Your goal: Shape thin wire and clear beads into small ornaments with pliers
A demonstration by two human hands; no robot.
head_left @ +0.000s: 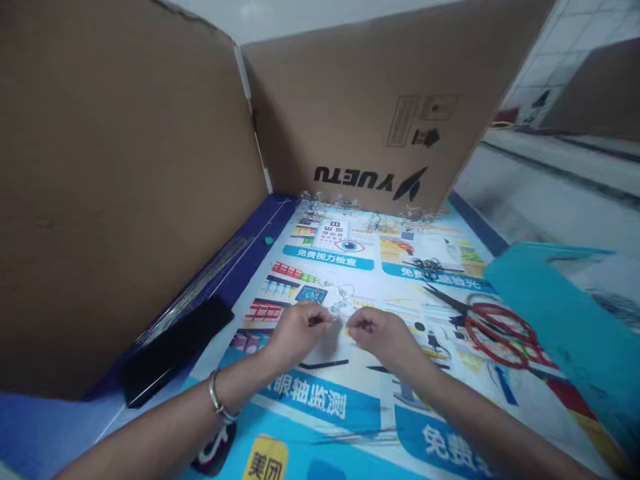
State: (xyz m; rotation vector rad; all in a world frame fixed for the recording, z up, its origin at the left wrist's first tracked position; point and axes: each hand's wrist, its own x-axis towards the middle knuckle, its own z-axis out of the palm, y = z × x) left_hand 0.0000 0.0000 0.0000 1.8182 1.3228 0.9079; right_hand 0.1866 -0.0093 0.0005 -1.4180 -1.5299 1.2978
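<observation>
Between my two hands is a small looped piece of thin wire with pale, glassy bits, possibly beads. My left hand, with a bracelet at the wrist, is closed in a pinch on its near left side. From the right, my right hand pinches close to the same piece, its fingertips a short way from the left ones. Whatever strand the right fingers hold is too fine to make out. Both hands are just above the printed sheet.
Red-handled scissors lie to the right, near a teal sheet. A black phone-like slab and thin wires lie left. Dark wire loops sit farther off. Cardboard walls stand behind and left, with wire pieces along the base.
</observation>
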